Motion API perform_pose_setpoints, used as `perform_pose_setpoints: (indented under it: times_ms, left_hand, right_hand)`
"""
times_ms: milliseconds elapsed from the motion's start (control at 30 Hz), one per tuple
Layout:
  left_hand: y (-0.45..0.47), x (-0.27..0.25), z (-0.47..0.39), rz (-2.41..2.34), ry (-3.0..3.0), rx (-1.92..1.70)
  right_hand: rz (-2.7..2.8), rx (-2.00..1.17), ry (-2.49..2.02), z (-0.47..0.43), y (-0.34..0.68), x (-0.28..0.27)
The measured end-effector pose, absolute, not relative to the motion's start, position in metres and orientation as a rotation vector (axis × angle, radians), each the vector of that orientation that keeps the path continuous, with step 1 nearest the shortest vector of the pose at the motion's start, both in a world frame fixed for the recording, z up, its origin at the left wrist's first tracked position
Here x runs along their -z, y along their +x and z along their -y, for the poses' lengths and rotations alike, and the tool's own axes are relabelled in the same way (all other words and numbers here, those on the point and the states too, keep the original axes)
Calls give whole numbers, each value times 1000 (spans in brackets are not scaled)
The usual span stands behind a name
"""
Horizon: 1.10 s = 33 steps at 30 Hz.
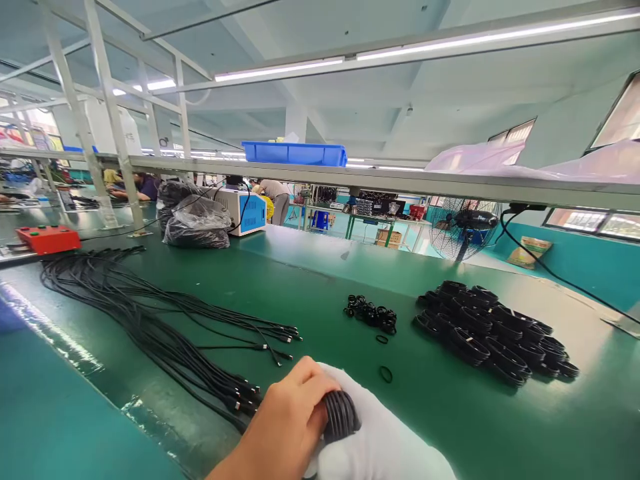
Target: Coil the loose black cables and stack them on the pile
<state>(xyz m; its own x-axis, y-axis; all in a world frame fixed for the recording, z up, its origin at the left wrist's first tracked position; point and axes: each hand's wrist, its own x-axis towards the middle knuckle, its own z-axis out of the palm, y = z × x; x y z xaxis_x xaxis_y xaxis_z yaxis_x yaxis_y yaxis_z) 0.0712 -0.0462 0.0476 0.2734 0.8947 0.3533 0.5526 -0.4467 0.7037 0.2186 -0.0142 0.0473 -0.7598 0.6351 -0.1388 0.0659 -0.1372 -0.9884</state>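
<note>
Bare left hand [290, 408] and white-gloved right hand [383, 433] both gripping a coiled black cable [342, 415] on the near side, loose cables [145, 327] left, coil pile [493, 327] right; underside's kinda hidden.

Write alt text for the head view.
A bare left hand and a white-gloved right hand grip a coiled black cable over a green tabletop. Uncoiled black cables lie left; small black rings and piled black cable coils lie right.

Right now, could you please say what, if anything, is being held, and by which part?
A coiled black cable, held by its bundled loops: bare left hand on the left side, gloved right hand on the right.
</note>
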Motion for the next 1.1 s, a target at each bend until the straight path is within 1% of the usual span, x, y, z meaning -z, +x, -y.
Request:
perform_pose_setpoints:
  times_ms: [133,233,300,500,733,967,1100]
  left_hand:
    - [75,-52,42,-1408,1839,-918]
    - [79,-50,39,-1370,1584,-866]
    - [83,-47,37,-1397,1532,-854]
    - [87,-51,36,-1657,1803,-743]
    - [80,-46,39,-1551,1936,-923]
    - [79,-37,37,-1576,1926,-903]
    - [81,-31,33,-1563,1943,-961]
  right_hand:
    - [1430,-2215,-754,14,219,-41]
    - [1354,-2200,-692,13,222,-31]
    - [1365,-2180,-716,12,222,-24]
    - [1320,-2211,-730,13,221,-14]
    - [1350,-2278,-815,16,214,-22]
    - [1445,-2219,-927,15,210,-14]
    - [1431,-2196,-936,15,209,-10]
